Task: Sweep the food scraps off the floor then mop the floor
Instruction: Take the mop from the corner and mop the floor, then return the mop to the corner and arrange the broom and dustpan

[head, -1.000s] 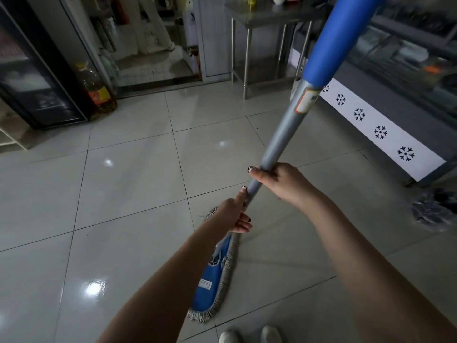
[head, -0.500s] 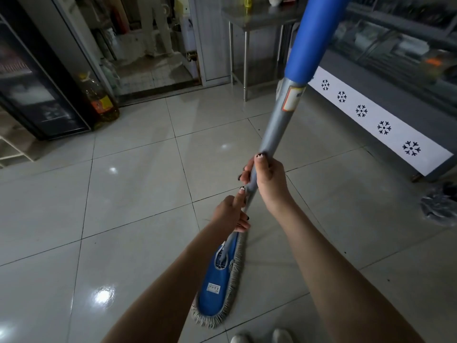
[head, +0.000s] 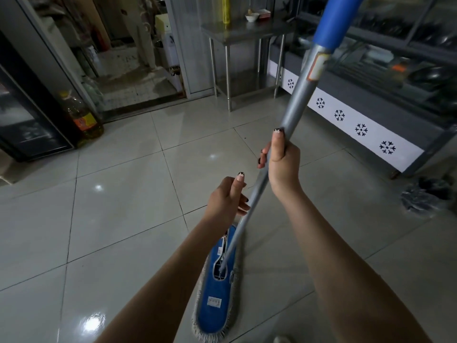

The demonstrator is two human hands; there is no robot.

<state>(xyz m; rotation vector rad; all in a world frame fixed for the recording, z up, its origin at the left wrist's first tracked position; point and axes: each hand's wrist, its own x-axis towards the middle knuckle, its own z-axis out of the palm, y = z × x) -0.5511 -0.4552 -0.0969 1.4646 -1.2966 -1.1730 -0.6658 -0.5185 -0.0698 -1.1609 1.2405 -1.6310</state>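
The mop head (head: 214, 297), a blue pad with a pale fringe, lies flat on the tiled floor (head: 118, 219), below and nearer to the person than both hands. The grey mop handle (head: 295, 112) rises from it at a slant, up and to the right.

The right hand (head: 282, 164) has the upper hold. Its fingers are wrapped fully round the handle and its thumb lies straight along the shaft, pointing up. The left hand (head: 226, 199) sits lower, just beside and to the left of the handle. Its fingers curl in against the shaft in a looser hold, and its thumb is lifted clear. The two hands are near each other but do not touch.

Above the right hand's hold, the handle carries an orange-edged label (head: 317, 66) and then a blue sleeve (head: 333, 21) that runs out of the top of the view.

Beyond the hands, a steel table (head: 247, 33) stands on thin legs. To the right of the grip is a display counter (head: 361, 129) with a white band of dark snowflakes, and a crumpled bag (head: 425, 196) lies on the floor by its end. Far to the left of the grip, an oil bottle (head: 84, 117) stands beside a dark cabinet (head: 24, 120).
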